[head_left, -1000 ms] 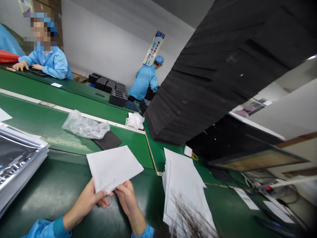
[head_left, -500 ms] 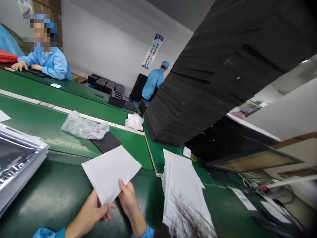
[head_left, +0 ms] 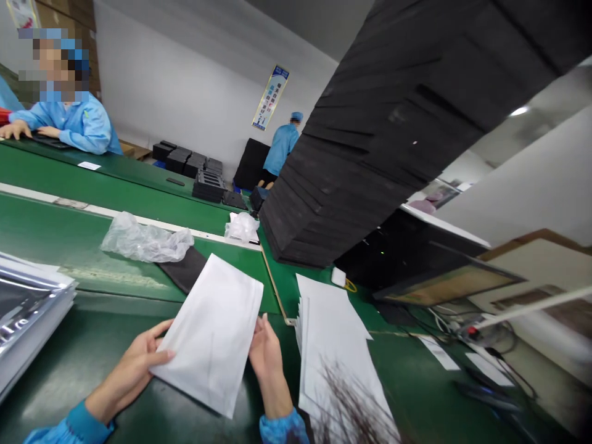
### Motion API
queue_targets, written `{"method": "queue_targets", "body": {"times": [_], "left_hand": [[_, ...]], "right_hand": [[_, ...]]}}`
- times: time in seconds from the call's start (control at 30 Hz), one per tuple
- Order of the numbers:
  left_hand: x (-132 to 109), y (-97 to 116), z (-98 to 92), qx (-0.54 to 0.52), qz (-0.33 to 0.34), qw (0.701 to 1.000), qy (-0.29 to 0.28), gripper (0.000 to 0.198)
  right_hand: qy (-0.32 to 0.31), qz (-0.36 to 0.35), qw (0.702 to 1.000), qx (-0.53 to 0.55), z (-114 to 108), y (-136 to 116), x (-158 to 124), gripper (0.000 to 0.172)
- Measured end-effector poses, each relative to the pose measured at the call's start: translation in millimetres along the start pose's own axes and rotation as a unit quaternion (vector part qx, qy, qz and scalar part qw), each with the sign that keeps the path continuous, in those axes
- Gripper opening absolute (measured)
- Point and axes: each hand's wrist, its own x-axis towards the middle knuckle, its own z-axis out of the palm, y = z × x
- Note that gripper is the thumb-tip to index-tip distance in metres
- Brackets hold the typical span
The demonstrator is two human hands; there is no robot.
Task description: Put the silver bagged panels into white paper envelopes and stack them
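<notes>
A flat white envelope-like sleeve [head_left: 213, 333] is tilted up over the green table in front of me. My left hand [head_left: 134, 364] pinches its lower left edge, the thumb on top and the fingers underneath. At the sleeve's right edge is my right hand [head_left: 266, 351], its fingers curled against that edge and partly hidden behind it. To the right lies a stack of white sleeves or sheets [head_left: 333, 345], partly covered by blurred dark strands. On the left is a stack of shiny silver and white bags [head_left: 32, 314].
Crumpled clear plastic [head_left: 143, 237] lies on a dark flat pad [head_left: 182, 268]. A tall stack of black foam sheets [head_left: 333, 160] rises at the right, beside a monitor [head_left: 453, 277] and cables. A seated co-worker [head_left: 83, 123] is at the far left; another person [head_left: 280, 148] stands at the back.
The sleeve has turned and now stands steeper, nearer to me. My left hand has shifted to its left edge, and my right hand has moved out to its right edge. The camera view has shifted slightly.
</notes>
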Motion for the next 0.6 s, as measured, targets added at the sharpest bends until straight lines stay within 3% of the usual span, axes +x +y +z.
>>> {"method": "queue_targets", "body": {"times": [0.07,0.13,0.17,0.23,0.3,0.37,0.6], "left_hand": [[-3,-2,0.2,0.046,-0.041,0.993,-0.104,0.074],[-3,0,-1.2,0.061,-0.059,0.984,-0.155,0.062],[-3,1,-2.4,0.053,-0.052,0.987,-0.145,0.057],[-1,6,-5.2,0.027,-0.014,0.997,-0.07,0.054],[1,12,-7.1,0.019,0.016,1.0,0.0,0.062],[1,14,-7.3,0.034,0.019,0.999,0.021,0.071],[2,0,-3.8,0.076,0.014,0.997,0.015,0.069]], "right_hand": [[0.031,-0.039,0.999,-0.007,-5,-2,5,0.036],[0.023,-0.049,0.998,-0.028,-7,-1,3,0.035],[0.004,-0.042,0.998,-0.04,-6,0,0,0.036],[-0.053,-0.009,0.997,-0.06,-2,4,-8,0.042],[-0.11,0.028,0.991,-0.071,5,5,-16,0.04],[-0.132,0.037,0.989,-0.06,12,4,-21,0.036],[0.026,-0.014,0.996,-0.086,14,10,-11,0.039]]}}
